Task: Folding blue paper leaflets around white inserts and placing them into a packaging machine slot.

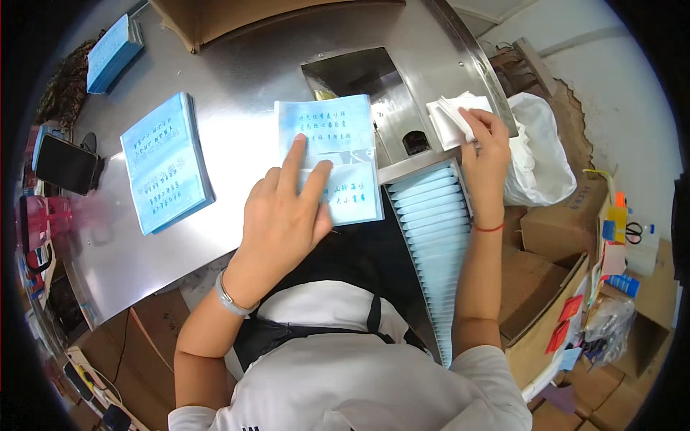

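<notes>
In front of me lies a light blue printed packet (329, 115) in two parts, flat on the metal table. My left hand (284, 208) rests on it, palm down, with the index and middle fingers stretched out and apart. Off to the right, my right hand (487, 147) grips a small wad of folded white sheets (449, 118) at the table's right edge. Its fingertips bend over the near side of the wad. Beneath that arm, a long metal tray holds a row of light blue packets (431, 230) standing closely side by side.
A stack of blue packets (165, 161) lies on the metal table (237, 79) to the left, with another stack (113, 54) farther back. Behind the packet is a rectangular opening (359, 75). A white bag (543, 151) and cardboard boxes (564, 223) stand at right; a phone (68, 165) at left.
</notes>
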A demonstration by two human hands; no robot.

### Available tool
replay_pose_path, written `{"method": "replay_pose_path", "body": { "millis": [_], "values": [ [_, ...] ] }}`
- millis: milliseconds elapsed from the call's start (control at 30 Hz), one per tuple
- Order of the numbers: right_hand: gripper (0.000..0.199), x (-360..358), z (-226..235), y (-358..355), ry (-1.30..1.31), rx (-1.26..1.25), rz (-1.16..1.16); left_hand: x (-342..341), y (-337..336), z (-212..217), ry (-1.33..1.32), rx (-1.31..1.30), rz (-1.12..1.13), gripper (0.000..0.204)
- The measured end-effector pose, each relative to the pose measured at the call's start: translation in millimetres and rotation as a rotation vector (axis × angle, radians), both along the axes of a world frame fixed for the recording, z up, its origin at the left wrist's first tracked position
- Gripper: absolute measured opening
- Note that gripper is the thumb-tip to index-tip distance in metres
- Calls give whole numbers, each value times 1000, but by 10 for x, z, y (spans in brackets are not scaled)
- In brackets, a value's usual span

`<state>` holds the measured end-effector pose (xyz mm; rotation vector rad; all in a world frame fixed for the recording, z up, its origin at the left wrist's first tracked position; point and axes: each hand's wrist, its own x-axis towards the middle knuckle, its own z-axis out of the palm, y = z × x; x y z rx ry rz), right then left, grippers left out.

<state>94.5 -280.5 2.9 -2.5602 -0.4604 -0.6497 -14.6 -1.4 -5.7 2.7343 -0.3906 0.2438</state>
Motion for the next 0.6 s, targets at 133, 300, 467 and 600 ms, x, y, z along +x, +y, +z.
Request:
{"method": "replay_pose_path", "body": {
  "millis": [133,300,467,600],
  "values": [
    [31,-789,105,926,31,-64,505,112,274,14,31,-30,-97,56],
    [21,-366,-253,1089,-10,-240,360,262,142,97,184,-360,-110,67],
    [21,186,-291,1219,253,-410,357,94,-198,205,176,-475,-357,68],
    [16,38,-226,855,29,-5,135,-180,425,35,151,-662,274,60]
  ]
}}
